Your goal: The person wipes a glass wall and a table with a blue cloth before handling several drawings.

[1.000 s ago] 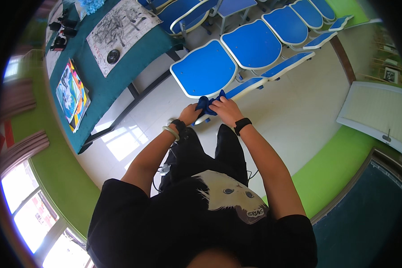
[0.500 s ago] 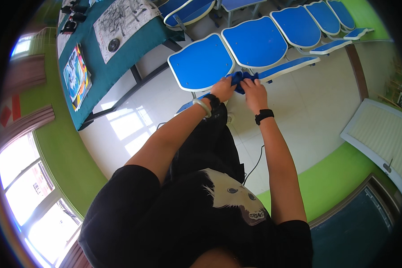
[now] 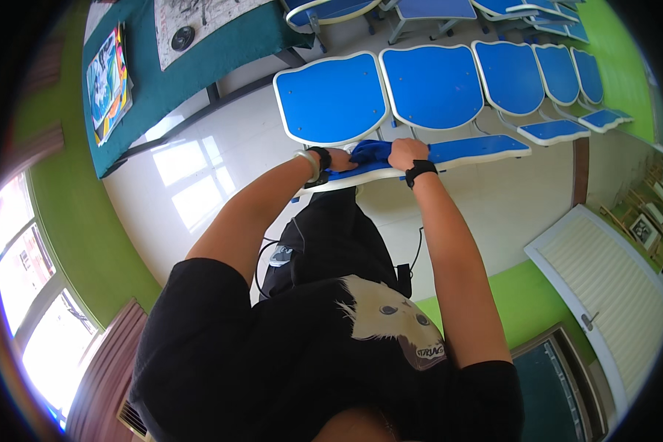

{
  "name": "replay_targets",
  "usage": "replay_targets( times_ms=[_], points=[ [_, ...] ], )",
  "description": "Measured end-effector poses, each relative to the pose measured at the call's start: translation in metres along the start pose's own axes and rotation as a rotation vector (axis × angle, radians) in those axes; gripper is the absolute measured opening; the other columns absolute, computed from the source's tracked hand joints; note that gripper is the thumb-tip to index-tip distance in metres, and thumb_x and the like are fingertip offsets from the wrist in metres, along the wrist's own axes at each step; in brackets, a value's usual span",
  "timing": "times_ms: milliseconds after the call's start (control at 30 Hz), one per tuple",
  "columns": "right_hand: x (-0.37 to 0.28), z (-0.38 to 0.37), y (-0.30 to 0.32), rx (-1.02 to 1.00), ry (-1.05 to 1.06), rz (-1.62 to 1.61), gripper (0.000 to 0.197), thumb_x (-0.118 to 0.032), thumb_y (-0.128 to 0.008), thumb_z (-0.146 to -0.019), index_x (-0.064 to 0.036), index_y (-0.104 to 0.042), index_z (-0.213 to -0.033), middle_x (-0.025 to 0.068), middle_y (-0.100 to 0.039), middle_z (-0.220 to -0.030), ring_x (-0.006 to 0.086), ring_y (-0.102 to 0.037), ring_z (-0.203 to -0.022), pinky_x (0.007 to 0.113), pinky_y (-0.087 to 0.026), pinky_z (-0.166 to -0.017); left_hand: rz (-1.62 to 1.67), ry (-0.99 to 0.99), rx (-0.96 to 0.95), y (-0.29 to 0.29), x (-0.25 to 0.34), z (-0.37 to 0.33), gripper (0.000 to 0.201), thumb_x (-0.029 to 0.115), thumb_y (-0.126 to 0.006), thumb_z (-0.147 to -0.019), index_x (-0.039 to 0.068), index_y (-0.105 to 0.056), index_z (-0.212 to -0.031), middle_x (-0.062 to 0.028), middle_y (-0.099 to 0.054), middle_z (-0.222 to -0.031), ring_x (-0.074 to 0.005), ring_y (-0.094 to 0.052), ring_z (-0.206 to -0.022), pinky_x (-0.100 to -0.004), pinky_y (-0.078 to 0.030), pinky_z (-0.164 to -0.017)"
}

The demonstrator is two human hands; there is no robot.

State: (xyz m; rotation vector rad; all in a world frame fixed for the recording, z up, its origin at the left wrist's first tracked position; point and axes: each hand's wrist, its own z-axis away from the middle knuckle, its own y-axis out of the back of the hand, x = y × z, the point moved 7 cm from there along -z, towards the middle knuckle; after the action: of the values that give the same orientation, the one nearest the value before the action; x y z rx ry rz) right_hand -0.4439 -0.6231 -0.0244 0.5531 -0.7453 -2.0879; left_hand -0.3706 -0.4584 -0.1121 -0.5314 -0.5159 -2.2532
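Since your left hand [image 3: 340,158] and right hand [image 3: 407,153] have moved apart, the blue cloth [image 3: 373,153], bunched earlier, now spreads along the back of the nearest chair [image 3: 330,99], covering more of it. Your right hand curls closed on the cloth; your left touches its other end, grip unclear. Both arms [image 3: 451,254] reach forward to the chair

Classroom, likely one used for art. Row of matching blue chairs [image 3: 331,99], twelve to two o'clock; blue-topped desk [image 3: 436,9] at one. Dark-green framed board [image 3: 541,394], chalkboard-like, at four. Green-covered table [image 3: 199,70] toward eleven, bearing dark-brushed sheet [image 3: 217,16]; colourful pictures [image 3: 107,81] at ten. Small framed picture [image 3: 644,230] at three. Green-painted wall [image 3: 88,214] at nine, bright window [image 3: 59,346] at eight.
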Motion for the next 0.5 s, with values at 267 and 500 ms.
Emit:
replay_targets(
  times_ms=[267,500],
  points=[
    [-0.099,-0.017,-0.040,-0.286,0.270,0.031,0.033,-0.020,-0.053,-0.089,-0.0091,-0.077,-0.109,0.0152,-0.073,-0.116,0.0330,-0.069,-0.110,0.043,-0.054,-0.091,0.163,0.228,0.029,-0.016,-0.044,0.093,0.071,0.061,-0.036,-0.102,0.000,-0.070,-0.117,-0.0211,-0.070,-0.116,-0.0358,-0.066,-0.106,-0.0468,-0.048,-0.094],
    [-0.155,0.048,-0.035,-0.185,0.618,-0.171,0.043,-0.014,-0.055,-0.088,-0.0084,-0.058,-0.130,0.0213,-0.070,-0.112,0.0394,-0.068,-0.102,0.048,-0.055,-0.084,0.249,0.326,0.131,-0.024,-0.010,0.159,0.051,0.050,-0.033,-0.107,0.013,-0.062,-0.125,-0.0198,-0.071,-0.096,-0.0365,-0.068,-0.091,-0.0471,-0.051,-0.080]
  ],
)
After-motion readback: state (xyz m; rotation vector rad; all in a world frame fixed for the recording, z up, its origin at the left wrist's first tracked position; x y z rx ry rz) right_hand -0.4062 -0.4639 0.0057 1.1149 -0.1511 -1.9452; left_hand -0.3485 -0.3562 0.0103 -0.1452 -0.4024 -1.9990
